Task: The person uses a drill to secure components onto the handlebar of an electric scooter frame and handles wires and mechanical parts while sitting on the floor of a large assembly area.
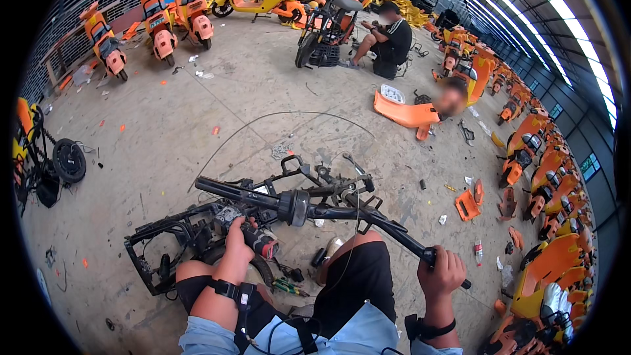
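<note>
My right hand (442, 273) is closed around one end of a black scooter handlebar (397, 230). The bar runs from there up and to the left across a stripped scooter frame (148, 243) lying before my knees. My left hand (240, 240) is closed on a cordless power tool (264, 244) with a red and black body, held low beneath the bar's left part. The tool's working end is partly lost among the dark frame parts. Part of a wheel (261, 269) shows below it. Pliers with green handles (289, 287) lie on the floor between my legs.
A long thin cable (282, 114) arcs across the concrete floor. Orange panels (404, 113) and scraps lie ahead and right. Another person (391, 39) crouches beside a partly stripped scooter (328, 26). Orange scooters (539, 151) line the right; a bare wheel (69, 160) stands left.
</note>
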`<state>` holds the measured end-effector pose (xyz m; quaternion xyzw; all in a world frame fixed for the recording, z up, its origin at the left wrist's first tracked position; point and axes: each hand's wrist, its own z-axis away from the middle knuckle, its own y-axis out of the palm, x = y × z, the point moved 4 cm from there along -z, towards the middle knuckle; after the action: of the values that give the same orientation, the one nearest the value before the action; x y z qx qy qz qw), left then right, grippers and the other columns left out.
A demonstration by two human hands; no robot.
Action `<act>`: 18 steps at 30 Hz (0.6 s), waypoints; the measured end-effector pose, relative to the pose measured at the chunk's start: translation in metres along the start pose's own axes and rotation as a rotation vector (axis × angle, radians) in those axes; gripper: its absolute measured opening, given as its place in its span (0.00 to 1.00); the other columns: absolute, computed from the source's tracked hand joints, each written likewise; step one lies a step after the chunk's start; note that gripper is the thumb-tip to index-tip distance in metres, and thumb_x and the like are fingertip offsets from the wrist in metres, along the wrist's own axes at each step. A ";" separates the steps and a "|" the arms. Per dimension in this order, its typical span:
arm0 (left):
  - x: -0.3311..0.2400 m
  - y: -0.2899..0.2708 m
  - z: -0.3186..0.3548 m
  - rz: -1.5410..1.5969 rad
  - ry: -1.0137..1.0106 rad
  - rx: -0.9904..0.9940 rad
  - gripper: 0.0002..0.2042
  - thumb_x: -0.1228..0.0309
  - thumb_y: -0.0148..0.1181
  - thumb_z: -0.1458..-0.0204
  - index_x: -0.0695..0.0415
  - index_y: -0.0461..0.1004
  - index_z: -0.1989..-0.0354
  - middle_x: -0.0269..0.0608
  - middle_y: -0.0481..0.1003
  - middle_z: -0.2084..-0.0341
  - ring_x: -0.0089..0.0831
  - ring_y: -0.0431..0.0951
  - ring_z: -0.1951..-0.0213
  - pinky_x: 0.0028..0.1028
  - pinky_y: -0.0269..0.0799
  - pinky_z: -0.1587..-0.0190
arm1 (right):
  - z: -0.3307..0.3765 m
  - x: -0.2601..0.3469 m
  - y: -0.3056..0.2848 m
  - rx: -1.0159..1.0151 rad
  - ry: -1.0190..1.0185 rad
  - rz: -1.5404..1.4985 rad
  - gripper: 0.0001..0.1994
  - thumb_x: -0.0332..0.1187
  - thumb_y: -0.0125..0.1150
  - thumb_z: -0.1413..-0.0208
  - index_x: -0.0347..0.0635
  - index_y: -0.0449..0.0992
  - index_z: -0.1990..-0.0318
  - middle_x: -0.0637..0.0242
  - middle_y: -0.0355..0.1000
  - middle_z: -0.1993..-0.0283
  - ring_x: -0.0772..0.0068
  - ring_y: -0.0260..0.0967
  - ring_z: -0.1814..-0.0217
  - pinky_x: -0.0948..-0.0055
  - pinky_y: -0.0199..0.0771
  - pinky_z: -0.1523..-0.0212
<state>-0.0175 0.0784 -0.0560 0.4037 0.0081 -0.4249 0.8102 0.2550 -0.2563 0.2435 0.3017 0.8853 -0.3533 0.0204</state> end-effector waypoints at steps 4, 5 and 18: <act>-0.001 0.003 0.007 -0.005 0.008 -0.020 0.10 0.65 0.58 0.43 0.59 0.75 0.61 0.39 0.79 0.69 0.32 0.77 0.67 0.37 0.76 0.59 | -0.001 0.000 0.001 0.002 0.002 0.004 0.07 0.30 0.62 0.55 0.44 0.76 0.66 0.69 0.68 0.78 0.64 0.68 0.77 0.64 0.62 0.75; -0.001 0.009 0.013 0.000 0.008 -0.023 0.10 0.67 0.58 0.43 0.60 0.74 0.60 0.40 0.78 0.69 0.32 0.77 0.68 0.34 0.77 0.60 | -0.001 0.000 0.001 0.006 0.004 0.008 0.07 0.30 0.62 0.55 0.44 0.76 0.66 0.69 0.68 0.78 0.64 0.68 0.77 0.64 0.62 0.75; 0.000 0.004 0.001 0.026 -0.007 -0.002 0.09 0.66 0.57 0.43 0.58 0.74 0.60 0.40 0.79 0.68 0.33 0.77 0.67 0.38 0.76 0.59 | -0.004 0.001 0.000 -0.016 0.000 0.000 0.07 0.28 0.62 0.57 0.44 0.76 0.67 0.69 0.69 0.78 0.64 0.68 0.78 0.65 0.63 0.75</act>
<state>-0.0154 0.0789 -0.0528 0.4014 0.0005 -0.4157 0.8161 0.2549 -0.2528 0.2462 0.3013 0.8881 -0.3463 0.0226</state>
